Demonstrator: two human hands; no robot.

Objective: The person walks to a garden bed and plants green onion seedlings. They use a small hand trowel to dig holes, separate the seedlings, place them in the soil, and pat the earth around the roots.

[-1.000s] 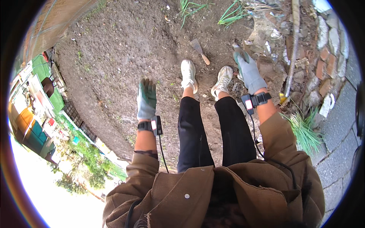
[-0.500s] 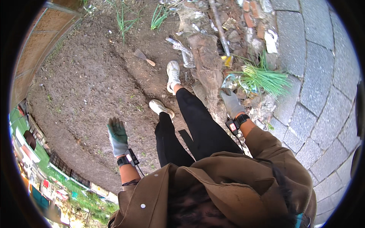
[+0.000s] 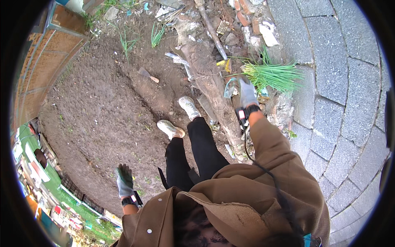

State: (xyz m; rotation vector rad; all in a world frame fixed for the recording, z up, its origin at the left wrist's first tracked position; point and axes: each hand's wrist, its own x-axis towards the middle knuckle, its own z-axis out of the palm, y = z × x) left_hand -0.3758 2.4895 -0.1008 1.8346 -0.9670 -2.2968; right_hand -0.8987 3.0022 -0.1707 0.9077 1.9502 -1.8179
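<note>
The bunch of long green stalks (image 3: pixel 279 77) lies on the rubble edge just beside the gloved right hand (image 3: pixel 248 91), ahead and to its right. That hand's fingers point at the bunch's near end — whether they grip anything, I cannot tell, as its back hides the palm. The left hand (image 3: pixel 124 181) hangs open and empty above the soil (image 3: pixel 94 111), its forearm mostly hidden by the sleeve.

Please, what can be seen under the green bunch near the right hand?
Along the lower edge of the green bunch, pale rubble shows. What lies directly beneath the bunch is covered and cannot be seen.
</note>
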